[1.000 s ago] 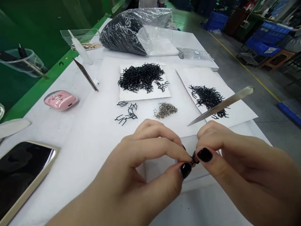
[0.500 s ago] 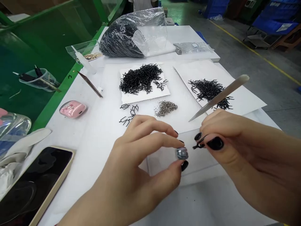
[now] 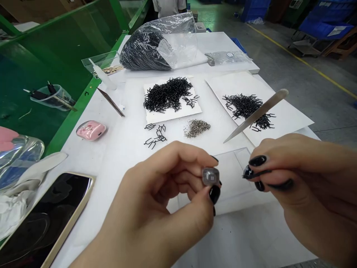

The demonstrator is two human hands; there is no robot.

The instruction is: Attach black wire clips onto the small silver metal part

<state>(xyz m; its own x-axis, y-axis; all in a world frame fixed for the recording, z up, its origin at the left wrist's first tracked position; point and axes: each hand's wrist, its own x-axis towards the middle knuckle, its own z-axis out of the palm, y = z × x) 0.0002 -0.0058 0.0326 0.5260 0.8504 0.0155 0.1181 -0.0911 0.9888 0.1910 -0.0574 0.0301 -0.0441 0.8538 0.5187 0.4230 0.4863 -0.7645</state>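
Note:
My left hand (image 3: 164, 186) pinches a small square grey metal part (image 3: 211, 176) between thumb and fingertips. My right hand (image 3: 298, 171) holds a short black bent wire piece (image 3: 255, 174) between its fingertips, a little apart from the metal part. Below both hands lies a clear acrylic sheet (image 3: 228, 175). Farther ahead, a heap of black bent wire pieces (image 3: 167, 95) rests on one white paper sheet (image 3: 173, 117). Another heap (image 3: 245, 108) rests on a second sheet (image 3: 287, 115), under a long pale flat blade (image 3: 256, 115). Several loose wire pieces (image 3: 156, 134) and a small pile of grey metal parts (image 3: 196, 128) lie between them.
A plastic bag of black wire pieces (image 3: 145, 52) sits at the table's far end. Tweezers (image 3: 111, 102), a pink case (image 3: 91, 130) and a phone (image 3: 55, 212) lie to the left. The table's left edge meets a green barrier (image 3: 75, 126). A person (image 3: 169, 5) stands beyond.
My hands have separated from pressing together on a small dark piece. The left now shows the grey metal part, and the right holds the black wire piece off to the right.

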